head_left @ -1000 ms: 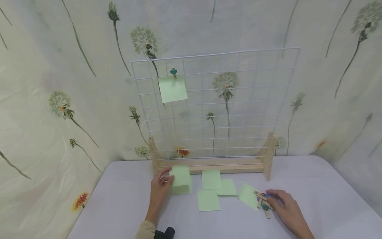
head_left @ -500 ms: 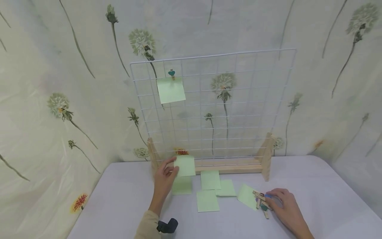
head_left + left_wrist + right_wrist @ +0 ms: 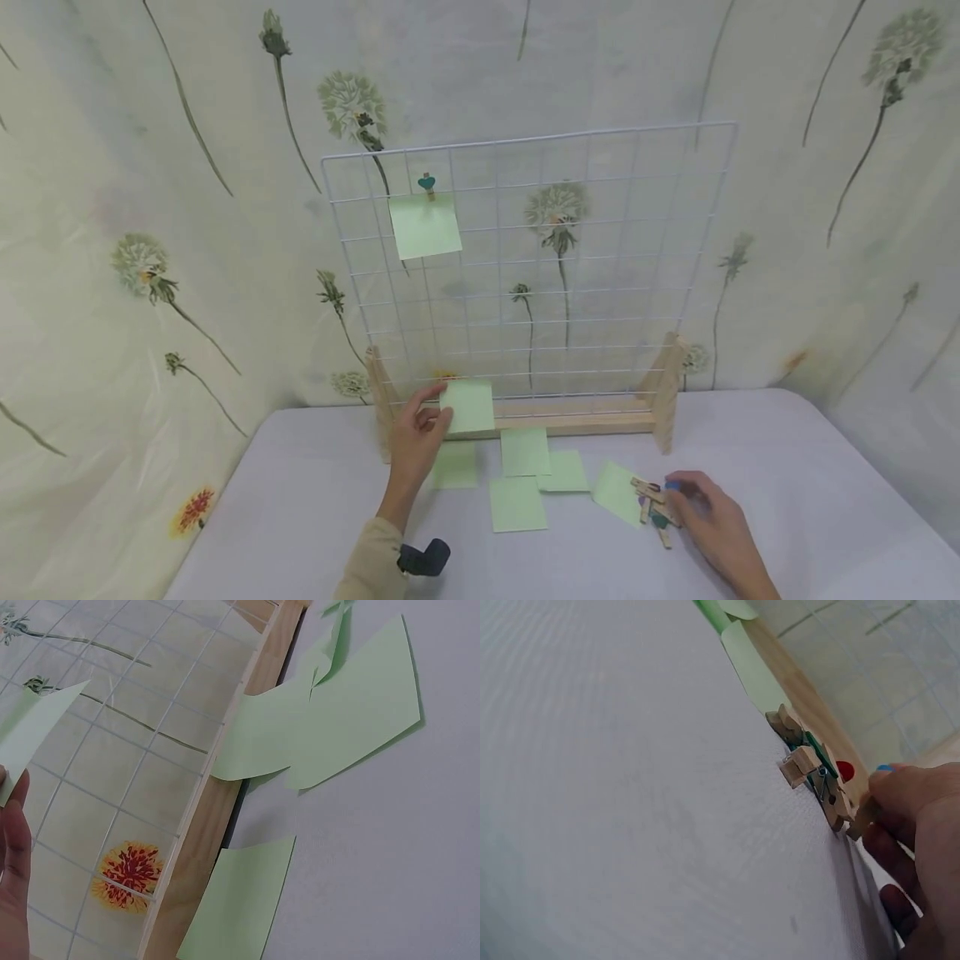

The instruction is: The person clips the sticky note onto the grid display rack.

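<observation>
Cloth [image 3: 480,67] with flowers on it fills the back, and a pale table [image 3: 330,508] sits in front of it. On the table stands a white wire mesh [image 3: 498,228] in a wooden base [image 3: 577,423]; it looks stiff, so it should not bend much under a soft push. The left hand [image 3: 416,440] pinches a green sheet [image 3: 471,407] by its left side, holding it up off the table before the bottom of the mesh. The sheet looks thin and very light and could crease or flutter, so a soft pinch at the edge seems best. More green sheets [image 3: 519,504] lie on the table, and one hung sheet [image 3: 425,229] is clipped high on the mesh. The right hand [image 3: 712,518] has bent fingers and seems to pinch a wooden clip [image 3: 862,819] with a blue top, beside a small pile of clips [image 3: 832,798]. Clips like these look light and springy; squeeze them at the back ends.
</observation>
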